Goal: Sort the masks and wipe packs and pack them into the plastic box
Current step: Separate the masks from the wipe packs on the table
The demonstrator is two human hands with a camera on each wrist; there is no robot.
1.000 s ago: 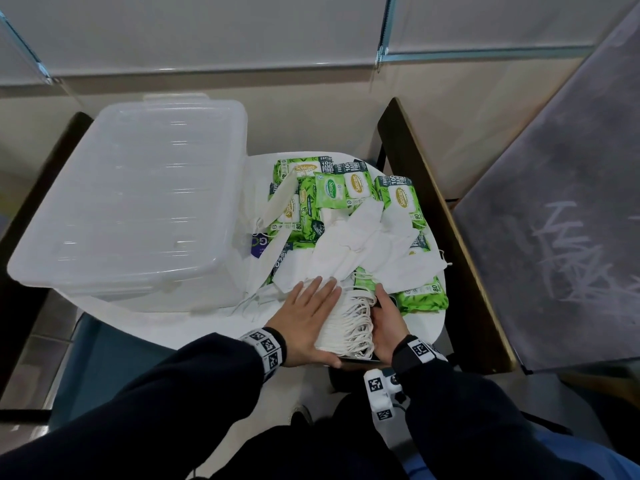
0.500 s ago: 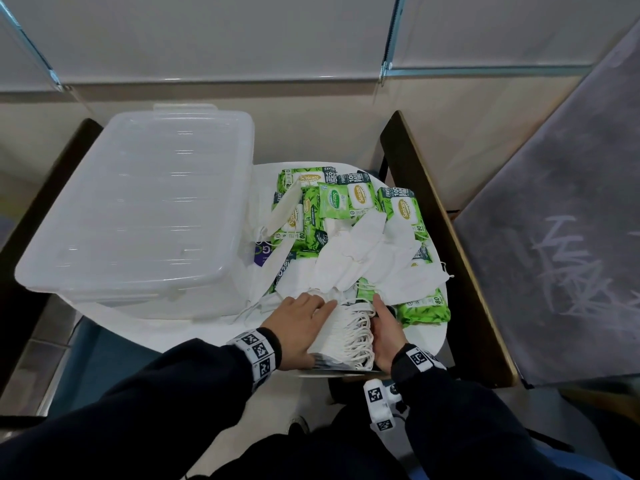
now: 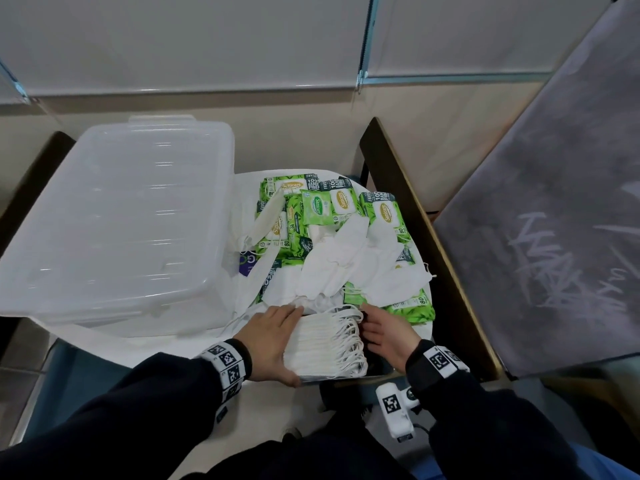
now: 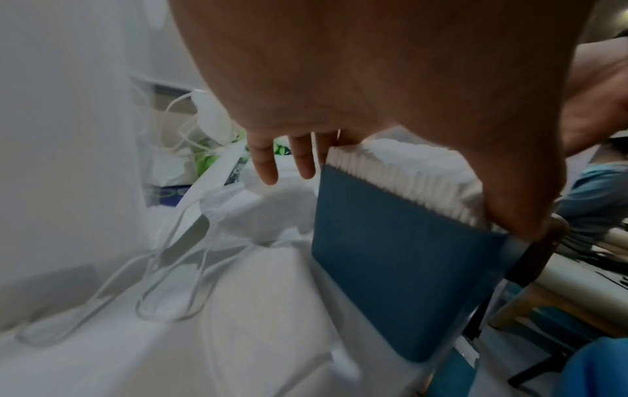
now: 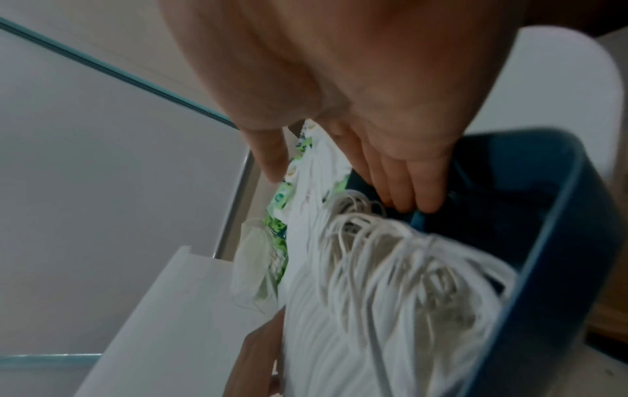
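Note:
A stack of white masks [image 3: 322,344] stands on edge in a small blue box [image 4: 390,255] at the table's near edge, ear loops [image 5: 390,241] to the right. My left hand [image 3: 275,339] presses flat against the stack's left side, fingers straight, thumb at its near corner. My right hand [image 3: 384,336] is to the right of the loops, straight fingers reaching into the blue box [image 5: 543,241]. Loose masks [image 3: 346,261] lie over green wipe packs [image 3: 332,206] beyond. The clear plastic box [image 3: 117,230], lid on, sits at the left.
The white table [image 3: 173,341] is small and crowded. A dark wooden frame [image 3: 433,254] runs along its right side, with a grey panel [image 3: 554,202] beyond it. Loose ear loops [image 4: 170,290] trail on the table beside the clear box. A wall stands behind.
My left hand has drawn nearer along the stack's side. My right hand has come off the ear loops and shifted slightly right. The stack sits squarer between the hands.

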